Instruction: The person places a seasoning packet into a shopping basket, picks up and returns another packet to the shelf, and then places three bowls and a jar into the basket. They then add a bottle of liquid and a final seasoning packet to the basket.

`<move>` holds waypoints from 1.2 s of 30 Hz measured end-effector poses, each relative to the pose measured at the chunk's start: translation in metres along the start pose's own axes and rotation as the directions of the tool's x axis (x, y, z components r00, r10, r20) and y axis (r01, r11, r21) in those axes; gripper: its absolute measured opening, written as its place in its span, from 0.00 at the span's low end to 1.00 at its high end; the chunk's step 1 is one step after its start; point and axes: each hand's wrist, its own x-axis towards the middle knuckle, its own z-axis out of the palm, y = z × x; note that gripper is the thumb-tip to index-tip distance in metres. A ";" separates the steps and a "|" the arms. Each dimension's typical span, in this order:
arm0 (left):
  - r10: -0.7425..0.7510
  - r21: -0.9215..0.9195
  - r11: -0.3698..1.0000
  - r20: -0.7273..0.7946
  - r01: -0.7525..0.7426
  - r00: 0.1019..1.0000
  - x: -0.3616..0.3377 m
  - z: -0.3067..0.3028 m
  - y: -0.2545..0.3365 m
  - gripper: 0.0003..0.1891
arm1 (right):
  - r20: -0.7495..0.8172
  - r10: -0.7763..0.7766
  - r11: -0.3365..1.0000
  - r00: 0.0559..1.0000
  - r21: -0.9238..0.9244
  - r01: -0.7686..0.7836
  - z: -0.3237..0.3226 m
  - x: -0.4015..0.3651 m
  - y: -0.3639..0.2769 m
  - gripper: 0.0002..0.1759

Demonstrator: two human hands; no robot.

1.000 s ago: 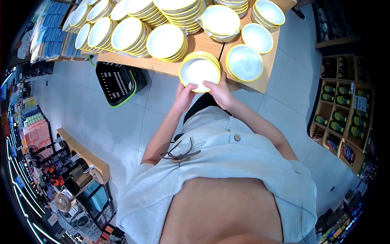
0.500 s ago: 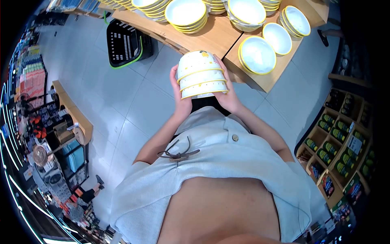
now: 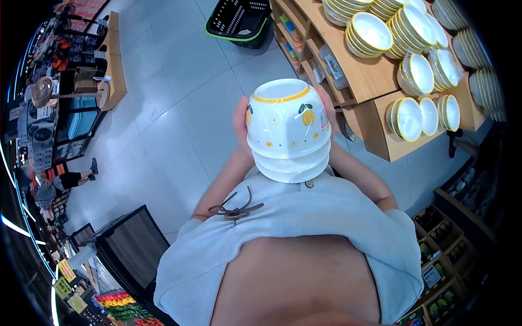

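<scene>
In front of my chest is a stack of white bowls (image 3: pixel 288 127) printed with yellow lemons, green leaves and small flowers. The stack is upside down, its yellow-ringed base tilted up toward me and the rims lower down. My left hand (image 3: pixel 241 123) presses against the left side of the stack, fingers partly hidden behind it. On the opposite side, my right hand (image 3: pixel 328 108) grips the bowls, next to a small sticker on the top one. Both hands support the stack between them, clear of the display table.
A wooden display table (image 3: pixel 375 81) at the upper right carries many stacked yellow-rimmed bowls (image 3: pixel 372 33). On the floor stands a black basket (image 3: pixel 239 19) with a green edge. Shelves (image 3: pixel 435 239) line the lower right, and a dark-panelled stand (image 3: pixel 133 247) is at lower left.
The stack has come up closer to my head and tipped so its base shows. My view has turned, shifting the table to the right. Both hands keep their hold.
</scene>
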 end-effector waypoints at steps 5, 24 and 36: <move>-0.027 0.112 0.993 -0.142 0.043 0.990 -0.014 -0.092 0.001 0.39 | 0.248 0.242 0.947 0.938 0.151 -0.284 0.063 0.040 0.025 0.36; -0.203 -0.126 0.979 -0.442 0.163 0.874 0.168 -0.262 -0.052 0.37 | 0.420 -0.077 0.899 0.904 -0.362 0.245 0.190 0.298 0.032 0.52; -0.274 -0.070 0.960 -0.448 0.272 0.851 0.310 -0.378 -0.111 0.34 | 0.377 -0.050 0.918 0.925 -0.347 0.191 0.237 0.479 0.049 0.53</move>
